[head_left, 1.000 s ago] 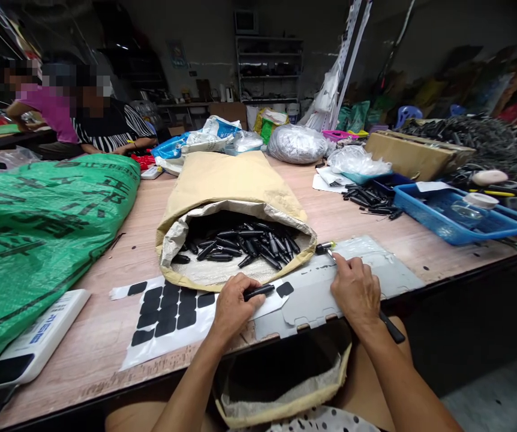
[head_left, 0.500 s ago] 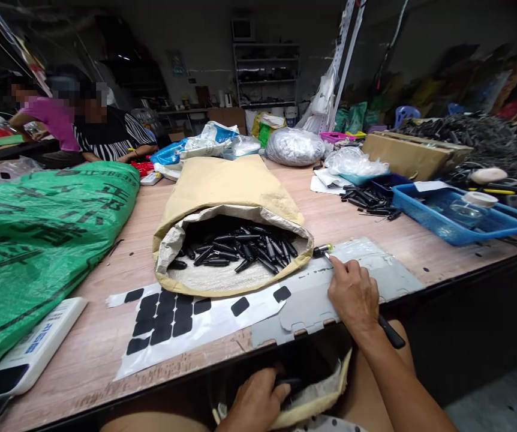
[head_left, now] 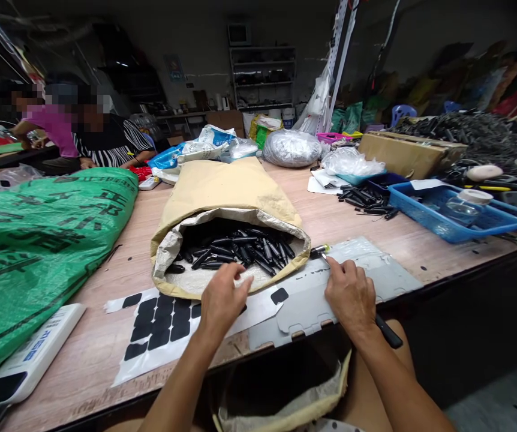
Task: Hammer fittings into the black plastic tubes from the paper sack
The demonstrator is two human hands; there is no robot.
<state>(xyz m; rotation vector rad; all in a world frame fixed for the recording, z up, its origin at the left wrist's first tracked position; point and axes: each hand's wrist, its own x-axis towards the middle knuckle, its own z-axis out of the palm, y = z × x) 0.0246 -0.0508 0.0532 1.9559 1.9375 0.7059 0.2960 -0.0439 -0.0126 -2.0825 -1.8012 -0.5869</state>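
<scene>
A yellow paper sack (head_left: 236, 186) lies on the table with its mouth facing me, and black pen-like parts (head_left: 258, 249) fill its opening. My left hand (head_left: 226, 294) is at the lower lip of the sack, thumb and fingers apart, with nothing seen in it. On the grey board (head_left: 375, 273), my right hand (head_left: 351, 291) is closed round a tool whose metal tip points toward a small black piece with a yellowish end (head_left: 319, 251). The tool's black handle (head_left: 388, 332) sticks out behind the wrist. A second open sack (head_left: 285, 414) is below the table edge.
White sheet with black stickers (head_left: 164, 324) in front of the sack. Green bag (head_left: 51, 240) and white device (head_left: 29, 354) at left. Blue basket (head_left: 456, 222), loose black parts (head_left: 366, 198) and a cardboard box (head_left: 402, 157) at right. People sit at the far left.
My left hand has risen from the lower sack to the mouth of the sack on the table, and its fingers have parted. The right hand stays on the tool.
</scene>
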